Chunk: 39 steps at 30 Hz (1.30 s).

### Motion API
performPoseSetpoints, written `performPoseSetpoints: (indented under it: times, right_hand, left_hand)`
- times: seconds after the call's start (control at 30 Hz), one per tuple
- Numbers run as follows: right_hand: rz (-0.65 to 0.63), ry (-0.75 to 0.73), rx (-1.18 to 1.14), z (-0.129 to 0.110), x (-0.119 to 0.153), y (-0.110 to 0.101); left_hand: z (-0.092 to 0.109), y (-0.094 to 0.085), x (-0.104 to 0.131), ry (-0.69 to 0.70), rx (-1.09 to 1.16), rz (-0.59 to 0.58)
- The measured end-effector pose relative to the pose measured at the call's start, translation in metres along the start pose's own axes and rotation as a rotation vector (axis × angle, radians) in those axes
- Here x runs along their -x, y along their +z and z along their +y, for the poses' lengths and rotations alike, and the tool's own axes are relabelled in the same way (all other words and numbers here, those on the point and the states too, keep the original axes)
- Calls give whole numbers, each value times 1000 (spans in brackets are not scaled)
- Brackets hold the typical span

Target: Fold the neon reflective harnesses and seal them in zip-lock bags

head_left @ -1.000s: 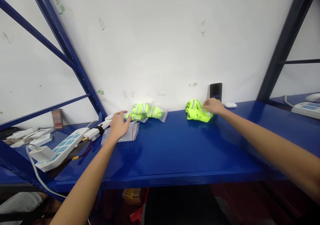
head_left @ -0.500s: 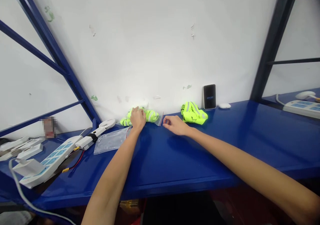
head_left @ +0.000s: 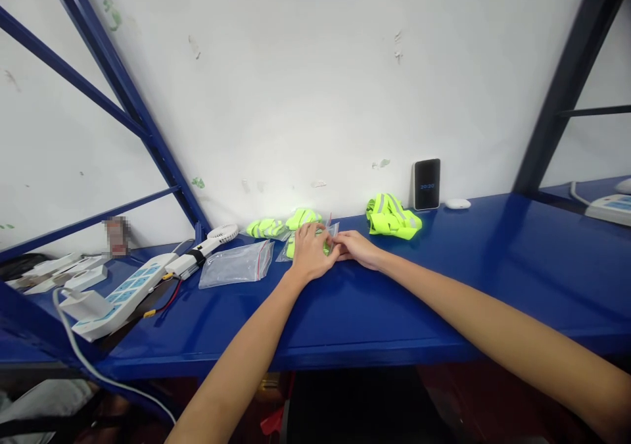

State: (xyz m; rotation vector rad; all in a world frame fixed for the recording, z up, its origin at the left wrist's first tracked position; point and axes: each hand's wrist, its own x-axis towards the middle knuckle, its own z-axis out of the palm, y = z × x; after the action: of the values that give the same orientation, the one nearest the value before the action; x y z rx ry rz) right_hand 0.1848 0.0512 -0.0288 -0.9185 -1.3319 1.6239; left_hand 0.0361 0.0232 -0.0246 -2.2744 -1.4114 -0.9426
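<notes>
A bagged neon-yellow bundle [head_left: 290, 246] lies on the blue table [head_left: 374, 312], partly covered by my left hand [head_left: 311, 250], whose fingers are wrapped over it. My right hand [head_left: 359, 250] meets it from the right, fingertips pinched at the clear bag's edge [head_left: 334, 229]. Behind them, two more yellow bundles with silver stripes, one on the left [head_left: 266, 227] and one in the middle [head_left: 302, 218], rest by the wall. A loose yellow reflective garment [head_left: 392, 217] sits crumpled to the right. Flat clear zip bags [head_left: 236, 264] lie left of my hands.
A phone [head_left: 426, 184] leans on the wall beside a white case [head_left: 457, 204]. At the left are a white handheld fan [head_left: 221, 235], a power strip [head_left: 131, 296], cables and white adapters. Blue frame bars [head_left: 152, 135] rise on the left.
My left hand has moved right and toward me, now on a bagged bundle in front of the others. My right hand has closed in on the bag's edge. The view has shifted slightly.
</notes>
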Motion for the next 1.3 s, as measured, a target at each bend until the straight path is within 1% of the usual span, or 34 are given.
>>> performPoseSetpoints:
  times: [0.13,0.23,0.37,0.43,0.67,0.93,1.1,1.17,1.3]
  right_hand:
    - [-52,-3,-8,-1,2,-1]
    - [-76,-9,-18,0,2,-3]
    - [-104,-4,-7,2,1,-5]
    - [-107,-22,17,3,0,-5]
    - [-120,-104,135,9,-3,-5]
    - [-123,-96,158,10,-5,-4]
    - [-120,-95,150,11,-7,-4]
    - [-109,-104,158,12,-8,-4]
    - [-112,-157,112,13,-10,-3]
  left_hand:
    - [-9,0,4,43,15,-39]
    - [-14,-1,4,39,38,-54]
    - [-20,-4,2,40,107,-104]
    - [-22,-4,1,39,129,-106]
    - [-26,-2,1,57,121,-104]
    - [-29,-7,0,109,91,-162]
    - [-29,-6,1,138,72,-164]
    - [-29,-5,2,113,95,-147]
    - [-27,-1,1,-20,250,-101]
